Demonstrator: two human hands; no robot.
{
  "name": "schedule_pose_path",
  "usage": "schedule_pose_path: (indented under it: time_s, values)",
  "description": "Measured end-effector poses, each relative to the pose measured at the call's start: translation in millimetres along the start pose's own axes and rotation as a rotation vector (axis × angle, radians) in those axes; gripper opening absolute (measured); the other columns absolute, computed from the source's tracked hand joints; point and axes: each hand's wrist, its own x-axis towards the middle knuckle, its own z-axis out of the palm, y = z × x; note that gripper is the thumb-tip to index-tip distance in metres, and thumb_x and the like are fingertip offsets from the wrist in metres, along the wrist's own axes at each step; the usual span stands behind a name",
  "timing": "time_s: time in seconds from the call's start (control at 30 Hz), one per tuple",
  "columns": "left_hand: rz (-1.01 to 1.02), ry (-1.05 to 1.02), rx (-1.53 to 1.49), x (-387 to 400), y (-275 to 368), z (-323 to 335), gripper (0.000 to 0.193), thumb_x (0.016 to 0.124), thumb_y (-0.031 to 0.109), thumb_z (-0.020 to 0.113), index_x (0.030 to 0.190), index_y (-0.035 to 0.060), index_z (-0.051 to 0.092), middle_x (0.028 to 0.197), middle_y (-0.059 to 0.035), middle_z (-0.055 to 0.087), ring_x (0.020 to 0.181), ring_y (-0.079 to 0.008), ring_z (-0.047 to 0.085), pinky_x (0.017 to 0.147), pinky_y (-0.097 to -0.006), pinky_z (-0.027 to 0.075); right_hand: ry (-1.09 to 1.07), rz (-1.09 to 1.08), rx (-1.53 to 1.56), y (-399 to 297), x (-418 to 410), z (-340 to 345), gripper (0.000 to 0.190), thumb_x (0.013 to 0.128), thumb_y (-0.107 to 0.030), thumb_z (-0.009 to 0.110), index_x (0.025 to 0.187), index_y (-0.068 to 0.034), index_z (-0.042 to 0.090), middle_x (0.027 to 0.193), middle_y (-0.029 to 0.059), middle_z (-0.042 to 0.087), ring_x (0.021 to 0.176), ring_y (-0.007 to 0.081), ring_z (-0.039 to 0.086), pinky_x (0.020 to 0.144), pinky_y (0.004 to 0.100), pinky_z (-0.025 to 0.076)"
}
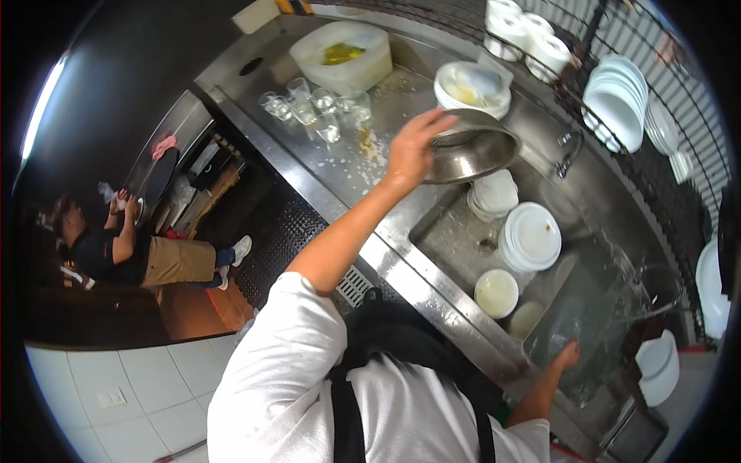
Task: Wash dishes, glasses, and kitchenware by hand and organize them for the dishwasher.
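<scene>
My left hand [412, 149] grips the rim of a shiny metal bowl [472, 156], tilted on its side above the counter and the edge of the sink. Behind the bowl sits a stack of white bowls [472, 104] with residue inside. Below it, in the sink basin [448, 246], stand stacked white dishes [495, 194], a stack of round white plates [531, 234] and a small bowl [496, 293] of cloudy liquid. My right hand [570, 353] is at the near side of the water-filled basin [596, 312]; whether it holds anything cannot be told.
Several drinking glasses [301, 107] and a translucent tub [344, 66] stand on the steel counter [260, 124]. A faucet [564, 165] is on the back wall, below a wire rack with white dishes [616, 104]. Another person [110, 249] stands at the left.
</scene>
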Motion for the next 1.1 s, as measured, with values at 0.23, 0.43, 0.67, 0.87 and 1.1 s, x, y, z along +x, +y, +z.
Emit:
schedule_pose_path:
  time_s: [0.23,0.43,0.67,0.87,1.1]
  values:
    - [-0.817,0.6,-0.066,-110.3,-145.1,-174.1,0.046,0.081,-0.008,0.046,0.123,-0.001,0.063,0.111,-0.0109,0.068,0.1,-0.0223,0.065,0.091,-0.0342,0.05,0.086,0.26,0.368,-8.5,3.9,-39.5,0.02,0.07,-0.02,0.067,0.065,-0.009,0.051,0.065,-0.0011,0.042,0.057,0.013,0.037,0.051,0.0336,0.03]
    - [-1.22,1.079,-0.344,-292.8,-192.3,-304.0,0.052,0.074,-0.011,0.049,0.126,-0.0053,0.053,0.11,-0.0158,0.06,0.096,-0.0281,0.063,0.077,-0.0357,0.053,0.103,-0.024,0.298,-94.7,-45.8,-32.5,0.018,0.072,-0.02,0.065,0.067,-0.009,0.052,0.065,-0.0022,0.043,0.051,0.0121,0.034,0.047,0.0305,0.025]
    - [-1.642,1.424,-0.385,-502.5,-208.5,-357.6,0.048,0.073,-0.002,0.051,0.121,0.0004,0.052,0.117,-0.0216,0.056,0.094,-0.0411,0.063,0.068,-0.0594,0.058,-0.249,-0.057,0.462,-214.2,-150.1,61.1,0.008,0.071,-0.016,0.06,0.075,-0.009,0.058,0.076,-0.0003,0.053,0.062,0.0115,0.045,0.052,0.0283,0.033]
    - [-1.745,1.415,-0.433,-565.2,-218.1,-332.9,0.054,0.067,-0.005,0.053,0.12,0.0008,0.053,0.117,-0.0182,0.056,0.094,-0.0406,0.06,0.066,-0.06,0.054,-0.71,0.017,0.663,-282.3,-272.2,181.4,0.022,0.07,-0.018,0.061,0.09,-0.01,0.064,0.09,0.0021,0.063,0.08,0.0192,0.063,0.066,0.0301,0.048]
    - [-1.604,1.338,-0.325,-661.5,-230.0,-351.3,0.055,0.062,-0.009,0.052,0.115,0.0033,0.054,0.111,-0.0128,0.058,0.098,-0.0323,0.06,0.078,-0.0497,0.053,-1.054,-0.003,0.566,-302.0,-393.2,330.8,0.014,0.068,-0.02,0.062,0.079,-0.013,0.059,0.084,-0.0007,0.058,0.075,0.015,0.055,0.061,0.0291,0.041]
